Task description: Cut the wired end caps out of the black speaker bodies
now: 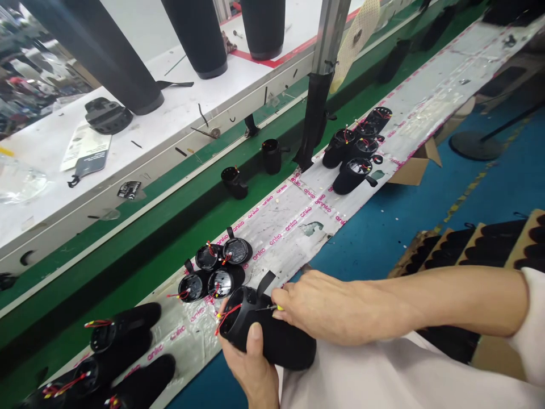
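Note:
My left hand (258,372) is wrapped around a black fabric-covered cylindrical speaker housing (289,343), which lies tilted with its open end toward the left. Red wires with a small connector (229,319) come out of that end. A short black strap loop (266,282) sticks up from its rim. Closed in a pinch, my right hand (327,307) grips a slim tool (279,308) with a thin metal shaft and a bit of yellow showing. The shaft points at the housing near the strap; most of the handle is hidden in my fingers.
Several similar housings (221,283) stand on the taped bench strip (272,238) ahead, others (138,378) lie at lower left, and a further group (351,175) stands farther along. A green conveyor (191,213) runs behind. Trays of black cylinders (489,241) sit right.

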The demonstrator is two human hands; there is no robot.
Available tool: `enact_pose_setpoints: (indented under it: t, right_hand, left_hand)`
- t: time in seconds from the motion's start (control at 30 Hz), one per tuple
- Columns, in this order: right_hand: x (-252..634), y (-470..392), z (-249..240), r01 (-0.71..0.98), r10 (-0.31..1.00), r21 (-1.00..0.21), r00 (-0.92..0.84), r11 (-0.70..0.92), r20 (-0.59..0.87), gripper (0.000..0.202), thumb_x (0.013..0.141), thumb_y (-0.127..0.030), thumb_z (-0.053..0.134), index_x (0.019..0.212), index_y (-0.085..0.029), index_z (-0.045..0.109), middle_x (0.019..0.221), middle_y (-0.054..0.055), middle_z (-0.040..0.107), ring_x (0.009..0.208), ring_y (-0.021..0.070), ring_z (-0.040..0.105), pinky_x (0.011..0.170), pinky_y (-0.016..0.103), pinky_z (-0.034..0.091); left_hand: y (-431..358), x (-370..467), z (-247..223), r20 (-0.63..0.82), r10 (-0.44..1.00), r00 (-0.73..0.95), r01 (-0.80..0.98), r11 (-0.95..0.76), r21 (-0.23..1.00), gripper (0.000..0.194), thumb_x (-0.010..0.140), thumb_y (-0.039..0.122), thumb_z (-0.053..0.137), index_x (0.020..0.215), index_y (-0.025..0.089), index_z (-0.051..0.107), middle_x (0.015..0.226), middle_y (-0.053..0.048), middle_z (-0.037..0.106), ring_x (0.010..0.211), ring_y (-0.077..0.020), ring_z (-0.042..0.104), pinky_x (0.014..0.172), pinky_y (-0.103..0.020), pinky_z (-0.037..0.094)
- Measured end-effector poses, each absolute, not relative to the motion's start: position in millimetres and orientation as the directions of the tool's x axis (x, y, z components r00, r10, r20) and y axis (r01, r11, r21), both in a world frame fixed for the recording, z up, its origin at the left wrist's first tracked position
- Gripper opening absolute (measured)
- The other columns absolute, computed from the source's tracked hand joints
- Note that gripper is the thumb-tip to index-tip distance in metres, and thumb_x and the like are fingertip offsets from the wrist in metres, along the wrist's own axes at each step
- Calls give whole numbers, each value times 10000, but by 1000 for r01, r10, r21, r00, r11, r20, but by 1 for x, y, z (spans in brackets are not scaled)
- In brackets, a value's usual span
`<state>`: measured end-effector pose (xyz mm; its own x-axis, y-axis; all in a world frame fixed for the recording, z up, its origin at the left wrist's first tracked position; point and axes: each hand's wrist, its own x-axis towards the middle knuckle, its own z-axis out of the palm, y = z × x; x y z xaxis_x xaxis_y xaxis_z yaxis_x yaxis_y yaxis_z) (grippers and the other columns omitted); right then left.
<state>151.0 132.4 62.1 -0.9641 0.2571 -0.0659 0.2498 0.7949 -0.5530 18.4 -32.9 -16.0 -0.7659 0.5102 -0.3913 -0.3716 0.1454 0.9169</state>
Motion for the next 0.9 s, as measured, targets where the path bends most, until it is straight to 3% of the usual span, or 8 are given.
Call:
enact_pose_setpoints:
  t: [0.17,0.23,0.3,0.4,0.47,0.57,0.7,0.9]
  right_hand:
    - [162,143,63,326,269,-779,-940,536,-208,269,1076,-437,457,941,-219,541,779,-5,633,672,179,592,603,309,355]
    - [170,144,55,385,380,-874,-887,296,-262,281,1048,-480,498,950,-221,548,803,-1,637,730,187,609,645,307,407]
    - [179,143,38,356,460,-932,-818,-69,-347,301,1007,-507,563,954,-211,546,775,-10,626,704,171,608,654,303,448]
    - [189,135,6,190,419,-807,-775,-560,-473,392,943,-559,653,1023,-189,555,801,-2,648,691,164,646,678,312,512]
    - [194,130,-12,136,362,-685,-768,-715,-529,472,891,-578,714,1084,-179,551,841,17,676,694,170,672,676,320,534]
    - [196,128,-27,139,307,-600,-756,-788,-578,501,862,-580,743,1086,-180,540,787,4,667,587,138,618,574,288,521]
    - [187,142,-29,157,366,-691,-754,-706,-545,489,869,-620,692,1045,-196,522,723,-34,604,523,101,519,529,256,495]
    - [158,193,-27,248,430,-869,-790,-428,-437,468,900,-653,570,1028,-206,517,722,-40,577,535,119,536,545,271,500]
  left_hand:
    - [-29,12,-10,-352,476,-806,-241,279,929,774,759,545,782,1442,295,518,1425,-93,608,1308,-358,579,1116,-518,462]
    - [-27,7,-7,-330,447,-831,-178,348,920,817,754,596,767,1466,300,495,1361,-89,637,1266,-347,608,1126,-527,448]
    - [-24,2,-5,-295,423,-857,-104,418,902,872,740,599,787,1495,312,457,1347,-85,633,1259,-343,609,1159,-543,404]
    - [-13,-4,-9,-188,460,-868,83,507,858,972,705,547,844,1536,327,390,1443,-115,555,1309,-369,560,1161,-582,380]
    - [-2,-8,-18,-74,551,-831,272,519,810,981,699,500,855,1539,290,393,1469,-154,521,1334,-389,526,1142,-594,391]
    - [18,-14,-41,95,713,-695,559,451,696,787,728,421,828,1433,210,552,1378,-181,593,1314,-390,537,1181,-589,335]
    - [38,-26,-71,216,811,-544,773,384,505,593,787,352,780,1342,189,650,1279,-171,681,1251,-384,592,1242,-649,126]
    - [40,-32,-96,259,816,-517,839,423,343,528,871,293,679,1365,114,627,1312,-235,658,1317,-430,544,1194,-698,219]
